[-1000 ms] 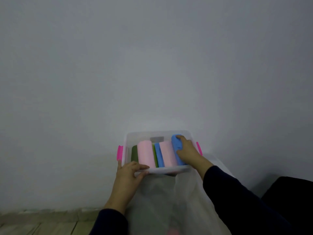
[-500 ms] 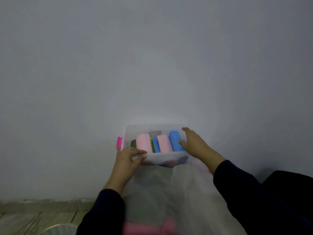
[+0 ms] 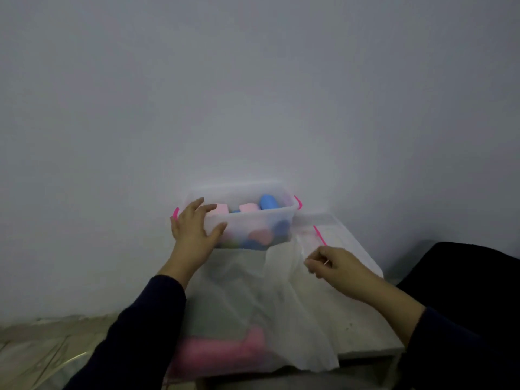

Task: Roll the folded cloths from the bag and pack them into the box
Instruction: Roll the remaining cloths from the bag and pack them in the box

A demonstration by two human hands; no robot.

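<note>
Rolls (image 3: pixel 266 202) fill most of your box (image 3: pixel 253 220); pink cloth (image 3: pixel 222 350) waits in the bag (image 3: pixel 253 291). Left hand (image 3: pixel 194 229) grips the box, right hand (image 3: pixel 334 263) loosely curled, empty.

No legible text, labels, brands or numbers on the box (image 3: pixel 247 225), the bag (image 3: pixel 253 305) or the wall (image 3: pixel 253 94).

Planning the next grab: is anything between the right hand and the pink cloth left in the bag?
Yes. The pink cloth lies inside the translucent bag, whose film covers it. The right hand is outside the bag, above it.
</note>
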